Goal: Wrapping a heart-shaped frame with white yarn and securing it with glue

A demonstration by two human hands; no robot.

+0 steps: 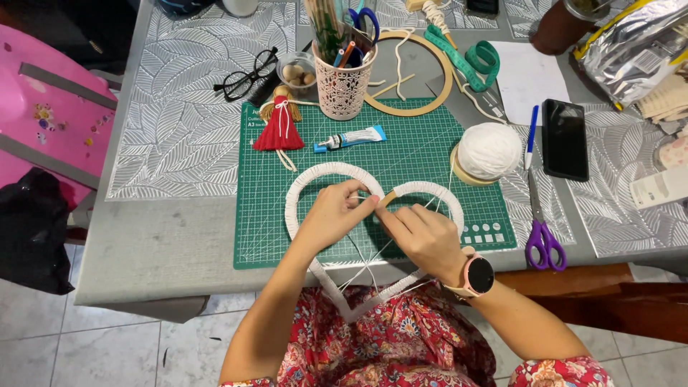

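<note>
2 hands pinch the notch of a heart-shaped frame wrapped in white cord (pixel 322 172)
the left hand (pixel 333 215) and right hand (pixel 424 236) both clench fingertips on the bare tan dip at the top of the heart, which lies on a green cutting mat (pixel 423 147) with its point over the table edge; loose white strands trail below, a ball of white yarn (pixel 490 149) sits just right, a red tassel doll (pixel 279 129) and glue tube (pixel 350 138) lie above, purple-handled scissors (pixel 543 240) rest right

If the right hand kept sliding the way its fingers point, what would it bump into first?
The right hand points up-left at the heart frame's top dip. It would probably meet the left hand's fingertips first, since they pinch that same spot.
</note>
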